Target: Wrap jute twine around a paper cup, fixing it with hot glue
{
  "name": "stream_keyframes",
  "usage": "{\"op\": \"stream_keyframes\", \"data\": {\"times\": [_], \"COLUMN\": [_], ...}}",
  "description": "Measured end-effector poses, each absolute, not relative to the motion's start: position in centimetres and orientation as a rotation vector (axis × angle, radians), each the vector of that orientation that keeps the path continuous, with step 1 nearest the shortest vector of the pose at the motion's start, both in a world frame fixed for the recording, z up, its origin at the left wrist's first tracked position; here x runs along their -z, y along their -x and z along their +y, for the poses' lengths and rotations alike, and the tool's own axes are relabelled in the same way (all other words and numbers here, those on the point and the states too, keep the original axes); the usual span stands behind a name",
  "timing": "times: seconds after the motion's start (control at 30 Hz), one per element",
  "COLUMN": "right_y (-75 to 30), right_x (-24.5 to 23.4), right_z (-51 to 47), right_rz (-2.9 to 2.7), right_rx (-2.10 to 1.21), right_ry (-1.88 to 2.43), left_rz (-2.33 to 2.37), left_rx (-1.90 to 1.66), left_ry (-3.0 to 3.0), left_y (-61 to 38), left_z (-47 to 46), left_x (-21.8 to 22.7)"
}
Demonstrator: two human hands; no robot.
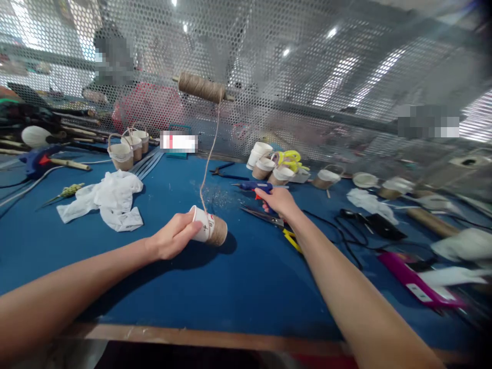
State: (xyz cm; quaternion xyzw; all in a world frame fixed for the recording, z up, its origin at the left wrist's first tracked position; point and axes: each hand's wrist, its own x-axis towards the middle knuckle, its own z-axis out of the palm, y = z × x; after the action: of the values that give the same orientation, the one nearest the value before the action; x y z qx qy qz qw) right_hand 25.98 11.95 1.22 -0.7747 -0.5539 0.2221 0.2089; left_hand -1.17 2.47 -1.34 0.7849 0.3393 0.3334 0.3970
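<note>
My left hand [172, 237] is closed around a white paper cup [207, 229] lying on its side, its lower part wound with brown twine. A strand of twine [209, 159] runs up from the cup to a spool [200, 87] hung on the mesh screen. My right hand [279, 201] is closed on the handle of a blue glue gun [255, 186] that rests on the blue table top [230, 287]. Scissors with yellow handles [274, 223] lie just beside my right wrist.
White crumpled cloth [111, 197] lies at left. Twine-wrapped cups with handles [126, 148] stand at the back left, more cups [269, 166] at the back middle. Pliers [225, 171], black cables [346, 230] and a magenta object [415, 277] lie to the right. A person sits behind the mesh.
</note>
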Motion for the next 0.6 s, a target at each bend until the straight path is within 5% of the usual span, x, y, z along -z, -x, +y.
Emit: {"op": "stream_keyframes", "data": {"times": [0.2, 0.43, 0.6], "right_y": [-23.2, -16.3, -16.3], "right_x": [-1.8, -2.7, -3.1], "right_z": [10.5, 5.5, 4.3], "right_rz": [-1.683, -1.912, -1.745], "right_rx": [-0.716, -1.306, -1.243], "right_ry": [1.928, 1.283, 1.147], "left_rz": [0.791, 0.757, 0.866], "left_rx": [-0.872, -0.804, -0.778], "left_ry": [-2.034, -2.052, -1.915], "left_y": [1.2, 1.1, 0.9], "left_z": [2.4, 2.1, 2.0], "left_x": [1.3, 1.1, 1.1]}}
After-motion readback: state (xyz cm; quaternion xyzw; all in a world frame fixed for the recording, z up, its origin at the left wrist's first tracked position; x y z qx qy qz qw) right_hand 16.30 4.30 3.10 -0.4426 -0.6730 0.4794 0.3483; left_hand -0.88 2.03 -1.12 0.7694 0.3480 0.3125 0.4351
